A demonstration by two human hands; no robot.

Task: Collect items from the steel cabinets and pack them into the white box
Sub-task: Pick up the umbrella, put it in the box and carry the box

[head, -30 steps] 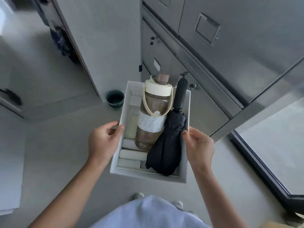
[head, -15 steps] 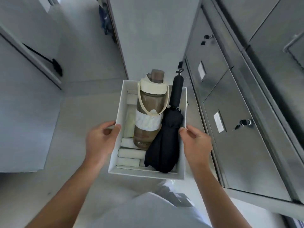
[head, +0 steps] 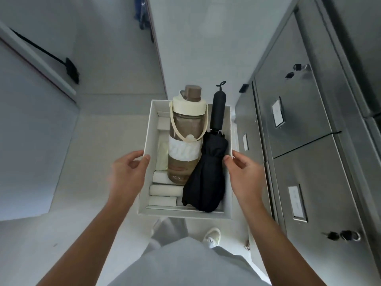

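I carry the white box [head: 148, 141] over the floor, my left hand [head: 126, 175] and right hand [head: 245, 178] gripping its side rims. The bottle [head: 185, 137] and umbrella [head: 208, 172] overhang its far edge; steel cabinets [head: 305, 129] stand close right.

Locker room or office, steel cabinets [head: 299, 124] with keyed, labelled doors

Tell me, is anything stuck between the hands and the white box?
Nothing visible. The left hand grips the left wall of the white box directly, and the right hand grips its right wall. The bottle and black umbrella lie inside, clear of both grips.
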